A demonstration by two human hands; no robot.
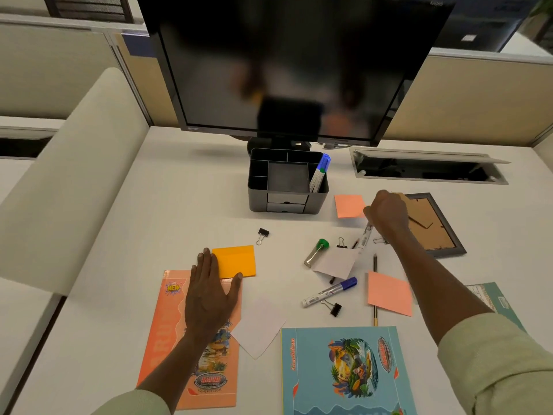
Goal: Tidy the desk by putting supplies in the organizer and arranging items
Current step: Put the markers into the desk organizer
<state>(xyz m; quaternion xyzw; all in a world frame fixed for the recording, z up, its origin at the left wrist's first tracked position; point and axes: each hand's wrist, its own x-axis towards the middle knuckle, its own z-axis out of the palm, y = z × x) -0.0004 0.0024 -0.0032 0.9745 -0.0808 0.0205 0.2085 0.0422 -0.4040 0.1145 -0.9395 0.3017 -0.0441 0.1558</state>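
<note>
Our right hand (pixel 386 212) is closed around a marker (pixel 365 238); the organizer (pixel 257 199) sits up-left of it. Our left hand (pixel 209 292) lies open and flat, holding nothing.

Even, soft overhead light, faint shadows on white surface (pixel 167 190); black flat monitor screen (pixel 287 64) blurred, wide-angle bending at edges.

Blurred beyond reading across the monitor screen (pixel 287 70), cut by the bottom edge at the blue notebook (pixel 344 372), half hidden under the right hand (pixel 387 212) along a white marker (pixel 365 239).
</note>
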